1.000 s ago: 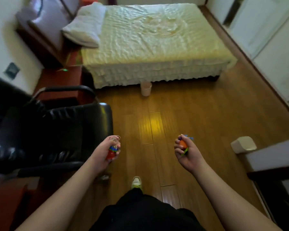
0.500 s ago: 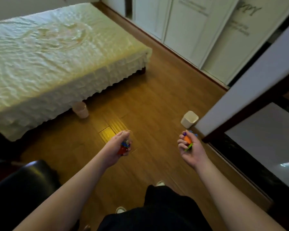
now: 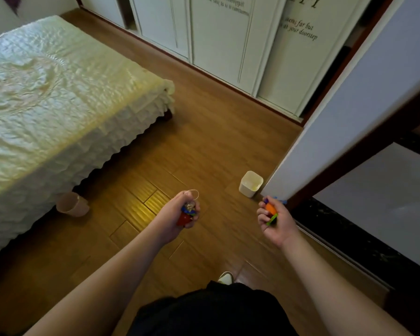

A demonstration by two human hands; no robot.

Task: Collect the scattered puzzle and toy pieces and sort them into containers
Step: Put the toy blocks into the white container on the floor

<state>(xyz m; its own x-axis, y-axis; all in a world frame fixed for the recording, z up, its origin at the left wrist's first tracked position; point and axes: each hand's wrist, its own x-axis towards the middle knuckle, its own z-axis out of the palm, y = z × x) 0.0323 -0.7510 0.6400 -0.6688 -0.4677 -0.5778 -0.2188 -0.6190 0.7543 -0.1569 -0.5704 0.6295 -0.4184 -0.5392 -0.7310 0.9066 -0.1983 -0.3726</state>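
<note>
I stand on the wooden floor [image 3: 204,146] between the bed [image 3: 58,98] and the wardrobe [image 3: 228,44], with the white container [image 3: 250,187] just ahead of my right hand [image 3: 275,223] and the pink cup [image 3: 72,204] at the bed's edge. My left hand [image 3: 180,218] has its fingers curled round red and blue toy pieces [image 3: 186,214], and my right hand's fingers grip orange and green pieces [image 3: 270,210]. To deposit cleanly, I should crouch, bring one fist directly over a container's rim, and only then loosen the fingers, one hand at a time.

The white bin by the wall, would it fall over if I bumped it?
Probably, fairly easily. The white bin looks like thin plastic and nearly empty, so likely light. It stands taller than wide on the smooth wooden floor, so it might slide before tipping.
</note>
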